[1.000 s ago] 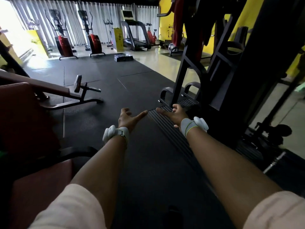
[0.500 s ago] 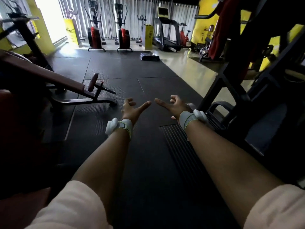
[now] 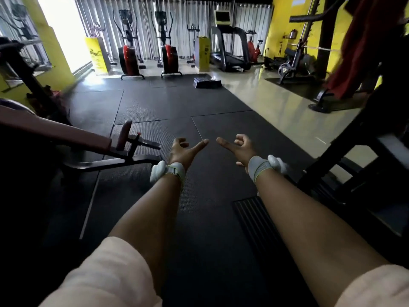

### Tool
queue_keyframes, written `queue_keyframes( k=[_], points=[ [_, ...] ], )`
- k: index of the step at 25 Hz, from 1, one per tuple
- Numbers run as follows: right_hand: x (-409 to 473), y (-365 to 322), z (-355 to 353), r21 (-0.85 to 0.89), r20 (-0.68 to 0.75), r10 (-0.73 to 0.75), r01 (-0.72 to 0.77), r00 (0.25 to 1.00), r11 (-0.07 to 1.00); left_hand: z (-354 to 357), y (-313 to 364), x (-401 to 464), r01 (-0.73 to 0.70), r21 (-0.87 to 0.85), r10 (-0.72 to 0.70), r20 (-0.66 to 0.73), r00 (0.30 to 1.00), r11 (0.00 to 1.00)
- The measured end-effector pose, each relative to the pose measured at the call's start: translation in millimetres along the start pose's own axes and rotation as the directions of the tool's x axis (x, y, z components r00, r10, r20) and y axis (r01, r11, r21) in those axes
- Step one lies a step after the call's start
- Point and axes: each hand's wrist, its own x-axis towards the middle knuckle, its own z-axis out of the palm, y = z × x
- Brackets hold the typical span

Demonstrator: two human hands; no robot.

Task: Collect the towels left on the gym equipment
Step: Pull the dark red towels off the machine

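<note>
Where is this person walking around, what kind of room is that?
It looks like a gym: a treadmill and two elliptical trainers stand along the curtained far wall, and an incline bench sits on black rubber floor mats.

Dim overall; blown-out daylight from the window at upper left, glare across the pale floor, deep shadow at both sides, wide-angle bending at edges.

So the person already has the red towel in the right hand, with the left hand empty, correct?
Not quite. The head view shows the right hand empty too, thumb out and fingers loosely curled. The red towel hangs on the machine at upper right. The left hand is indeed empty.
</note>
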Motion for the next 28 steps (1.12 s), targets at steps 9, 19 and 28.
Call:
queue_keyframes(
  k=[9, 19, 28],
  points=[
    [342, -37, 38, -0.008, 0.036, -0.067, 0.067, 0.997, 0.998, 84, 22, 324, -0.048, 0.029, 0.049, -0.021, 0.999, 0.998],
    [651, -76, 74, -0.026, 0.031, -0.069, 0.069, 0.997, 0.997, 169, 35, 632, -0.018, -0.017, 0.019, 0.012, 1.0, 1.0],
    [948, -73, 64, 0.109, -0.31, 0.06, -0.027, 0.949, 0.994, 309, 62, 948, -0.082, 0.087, 0.048, 0.338, 0.94, 0.993]
  ],
)
